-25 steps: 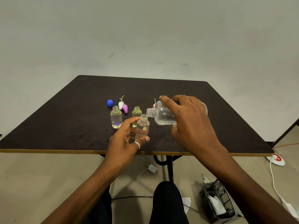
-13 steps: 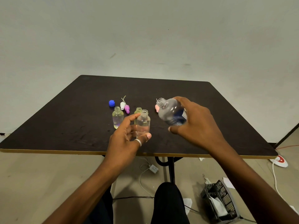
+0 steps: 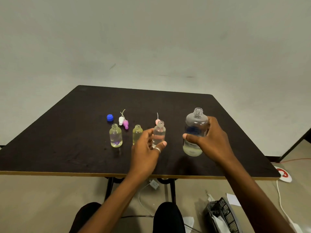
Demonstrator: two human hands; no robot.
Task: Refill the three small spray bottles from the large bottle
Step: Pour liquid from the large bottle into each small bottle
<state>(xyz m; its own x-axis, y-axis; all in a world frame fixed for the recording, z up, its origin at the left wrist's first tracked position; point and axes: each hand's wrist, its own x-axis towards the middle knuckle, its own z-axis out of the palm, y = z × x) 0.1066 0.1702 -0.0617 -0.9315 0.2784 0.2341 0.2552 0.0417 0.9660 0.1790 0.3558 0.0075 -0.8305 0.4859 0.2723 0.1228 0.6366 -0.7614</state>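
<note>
Three small uncapped bottles stand in a row on the dark table [image 3: 67, 148]. The left bottle [image 3: 115, 136] and the middle bottle [image 3: 137, 133] hold yellowish liquid. My left hand [image 3: 146, 148] holds the third small bottle [image 3: 159, 133], clear with liquid in it, between thumb and fingers. To the right, my right hand [image 3: 210, 142] grips the large clear bottle [image 3: 195, 132], upright and uncapped, with a little liquid at its bottom. A blue cap [image 3: 109, 117], a white spray top [image 3: 121, 120], a purple spray top [image 3: 125, 124] and a pink spray top [image 3: 157, 121] lie behind the bottles.
The table's front edge [image 3: 134, 174] runs just in front of my arms. On the floor lie a black mesh basket [image 3: 222, 216], a white cable [image 3: 282, 207] and a red-and-white disc [image 3: 284, 174]. A wall stands behind the table.
My right hand has tipped the large bottle from lying sideways over the small bottle back to upright and carried it to the right. My left hand stays on the third small bottle.
</note>
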